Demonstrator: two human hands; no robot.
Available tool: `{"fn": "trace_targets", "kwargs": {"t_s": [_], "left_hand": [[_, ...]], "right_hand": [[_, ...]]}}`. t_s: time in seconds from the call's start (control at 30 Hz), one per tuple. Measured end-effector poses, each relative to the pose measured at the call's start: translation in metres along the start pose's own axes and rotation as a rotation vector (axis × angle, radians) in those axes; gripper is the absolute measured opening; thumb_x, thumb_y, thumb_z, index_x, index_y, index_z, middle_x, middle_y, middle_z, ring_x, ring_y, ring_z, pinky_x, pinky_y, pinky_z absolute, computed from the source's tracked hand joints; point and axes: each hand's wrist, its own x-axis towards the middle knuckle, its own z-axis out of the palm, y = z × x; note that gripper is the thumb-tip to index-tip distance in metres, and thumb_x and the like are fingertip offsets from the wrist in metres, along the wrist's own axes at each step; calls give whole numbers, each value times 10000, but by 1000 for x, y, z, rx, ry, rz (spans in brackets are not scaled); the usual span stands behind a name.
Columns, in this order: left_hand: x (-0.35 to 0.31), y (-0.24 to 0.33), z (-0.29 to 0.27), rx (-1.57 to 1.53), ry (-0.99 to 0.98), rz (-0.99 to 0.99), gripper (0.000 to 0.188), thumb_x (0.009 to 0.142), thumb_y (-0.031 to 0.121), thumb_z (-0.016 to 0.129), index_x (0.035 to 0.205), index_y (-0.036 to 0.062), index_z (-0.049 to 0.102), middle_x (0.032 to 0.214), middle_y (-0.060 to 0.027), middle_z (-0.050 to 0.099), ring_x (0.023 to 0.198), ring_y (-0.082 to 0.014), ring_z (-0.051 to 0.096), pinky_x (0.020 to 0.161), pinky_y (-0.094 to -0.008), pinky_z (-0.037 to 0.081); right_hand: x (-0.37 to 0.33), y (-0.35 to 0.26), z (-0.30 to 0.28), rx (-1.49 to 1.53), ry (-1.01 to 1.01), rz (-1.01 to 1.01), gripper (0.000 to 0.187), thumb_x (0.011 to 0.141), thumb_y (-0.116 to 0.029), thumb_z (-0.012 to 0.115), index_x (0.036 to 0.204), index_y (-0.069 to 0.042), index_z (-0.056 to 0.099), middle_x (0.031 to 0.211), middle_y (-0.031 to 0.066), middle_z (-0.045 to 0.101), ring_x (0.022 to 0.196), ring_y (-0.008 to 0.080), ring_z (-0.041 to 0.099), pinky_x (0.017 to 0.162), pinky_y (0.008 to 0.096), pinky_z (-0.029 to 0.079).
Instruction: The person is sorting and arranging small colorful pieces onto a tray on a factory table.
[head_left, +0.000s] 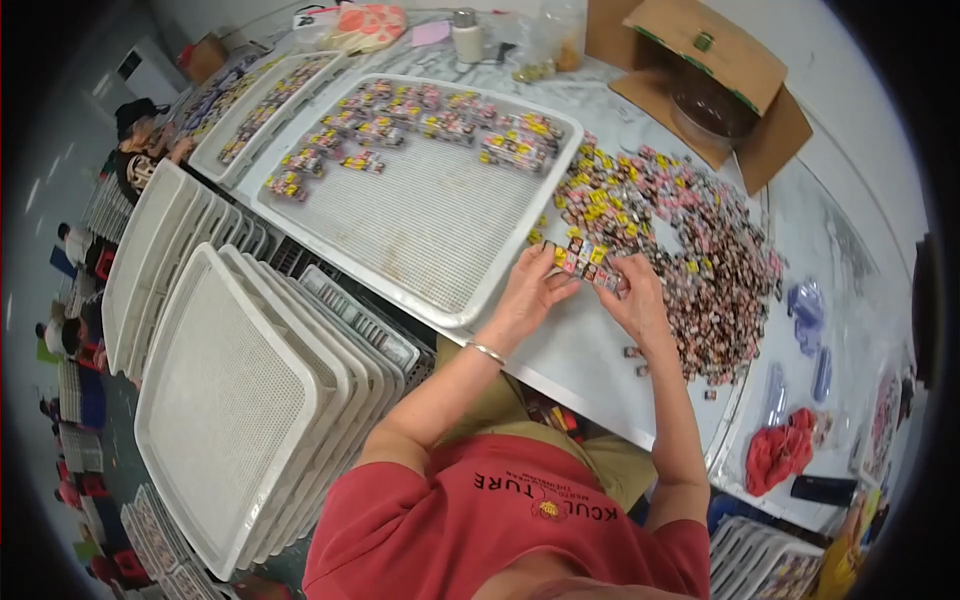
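Between my two hands I hold a small block of printed pieces (582,261), set side by side in yellow, pink and black. My left hand (530,293), with a bracelet on its wrist, grips the left end. The right end is pinched in my right hand (637,298). A large heap of similar loose pieces (715,270) spreads over the table just beyond and to the right. Left of my hands is a white mesh tray (400,230), with several blocks of such pieces (520,145) along its far side.
Stacked white trays (225,400) stand at the left, below the table edge. Another filled tray (270,110) lies farther back, near a co-worker in a black cap (140,118). An open cardboard box (715,50) is at the back; a red cloth (780,452) lies at the right.
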Motion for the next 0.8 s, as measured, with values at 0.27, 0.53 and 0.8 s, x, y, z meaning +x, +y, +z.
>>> {"fn": "trace_targets", "kwargs": {"t_s": [0.27, 0.53, 0.8], "left_hand": [[58, 135, -36, 78, 101, 377, 174, 934, 125, 495, 1033, -18, 484, 1014, -115, 595, 830, -219, 641, 670, -340, 573], [80, 302, -214, 399, 748, 585, 190, 874, 79, 546, 1031, -24, 521, 788, -106, 616, 545, -159, 590, 423, -284, 508], [111, 321, -244, 380, 1034, 570, 180, 862, 76, 576, 964, -62, 522, 689, -108, 582, 471, -162, 559, 357, -286, 488]], "right_hand": [[69, -64, 32, 81, 268, -456, 527, 668, -101, 773, 1139, -13, 553, 1038, 92, 534, 712, 163, 532, 614, 271, 473], [15, -18, 38, 223, -6, -190, 281, 754, -33, 691, 1019, -1, 602, 987, 80, 571, 707, 119, 570, 617, 229, 461], [-50, 18, 18, 189, 49, 119, 190, 774, -63, 666, 938, 20, 619, 800, 21, 556, 661, 89, 514, 615, 208, 422]]}}
